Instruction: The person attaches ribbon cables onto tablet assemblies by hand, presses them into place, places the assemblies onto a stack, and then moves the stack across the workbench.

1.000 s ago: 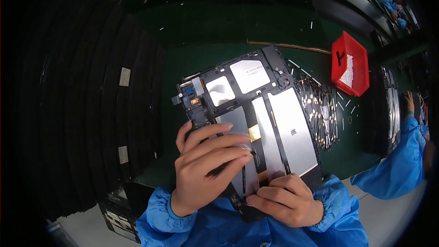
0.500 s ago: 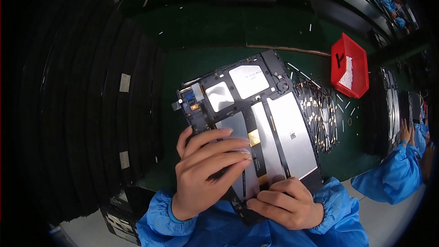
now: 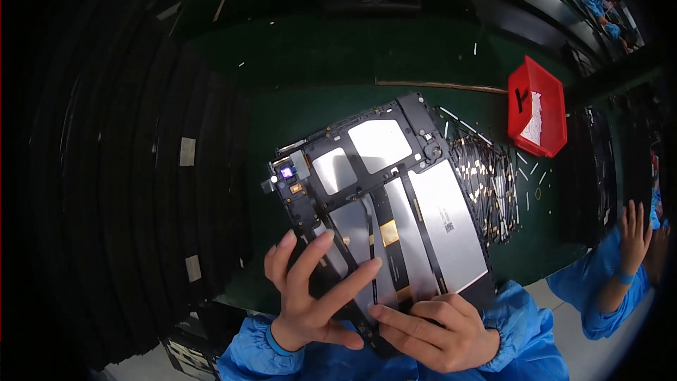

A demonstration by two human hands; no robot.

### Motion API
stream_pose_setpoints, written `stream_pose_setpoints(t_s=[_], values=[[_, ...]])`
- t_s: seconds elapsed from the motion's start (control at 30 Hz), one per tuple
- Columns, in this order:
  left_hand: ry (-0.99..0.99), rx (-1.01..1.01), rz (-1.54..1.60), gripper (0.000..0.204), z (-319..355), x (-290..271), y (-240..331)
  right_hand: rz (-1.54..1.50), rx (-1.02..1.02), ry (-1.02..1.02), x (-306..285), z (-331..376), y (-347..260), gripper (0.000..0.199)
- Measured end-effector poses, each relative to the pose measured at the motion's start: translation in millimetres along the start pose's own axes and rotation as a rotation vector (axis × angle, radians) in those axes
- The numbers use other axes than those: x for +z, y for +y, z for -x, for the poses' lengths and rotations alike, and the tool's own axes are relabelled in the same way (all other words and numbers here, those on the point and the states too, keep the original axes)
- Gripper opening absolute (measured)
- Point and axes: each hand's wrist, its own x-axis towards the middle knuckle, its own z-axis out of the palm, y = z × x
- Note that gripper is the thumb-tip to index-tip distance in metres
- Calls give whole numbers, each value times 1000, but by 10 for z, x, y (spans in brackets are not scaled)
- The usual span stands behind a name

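Note:
An opened tablet (image 3: 451,220) with a black frame and silver plates lies tilted in front of me. A wide black ribbon cable (image 3: 397,262) with gold patches runs down its middle. Left of that cable, a narrow black strip (image 3: 371,243) curves down toward the lower edge. My left hand (image 3: 310,307) is open over the tablet's lower left, fingers spread, index fingertip beside the strip. My right hand (image 3: 441,331) is closed over the lower edge, its fingertips at the strip's lower end. Whatever it pinches there is hidden.
Right of the tablet lies a pile of thin dark strips (image 3: 483,187). Behind it stands a red bin (image 3: 518,106) with white pieces inside. Tall stacks of dark panels (image 3: 162,190) line the left. At right a co-worker's hand (image 3: 635,240) is raised beside more stacked panels (image 3: 596,162).
My left hand has let its pinch go, spread its fingers and moved down and left, uncovering the narrow strip. My right hand stays by the lower edge. The co-worker's hand has opened.

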Motion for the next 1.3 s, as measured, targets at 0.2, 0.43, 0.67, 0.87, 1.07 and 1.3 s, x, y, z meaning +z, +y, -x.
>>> stream_pose_setpoints(t_s=[0.2,0.43,0.67,0.87,1.07,1.3], values=[[-30,-77,40,84,-191,29,-48,-244,52,14,-177,-71,57,46],[-44,-143,36,79,-192,57,-63,-52,106,-290,-208,-37,-129,60],[238,-166,451,78,153,289,14,6,114,-255,-233,93,-117,64],[102,-444,442,65,519,9,589,-81,649,203,-309,242,380,54],[164,-495,712,78,368,-46,801,-722,916,147,-434,446,381,52],[662,-394,918,100,-49,-881,881,-988,318,318,-633,401,108,59]])
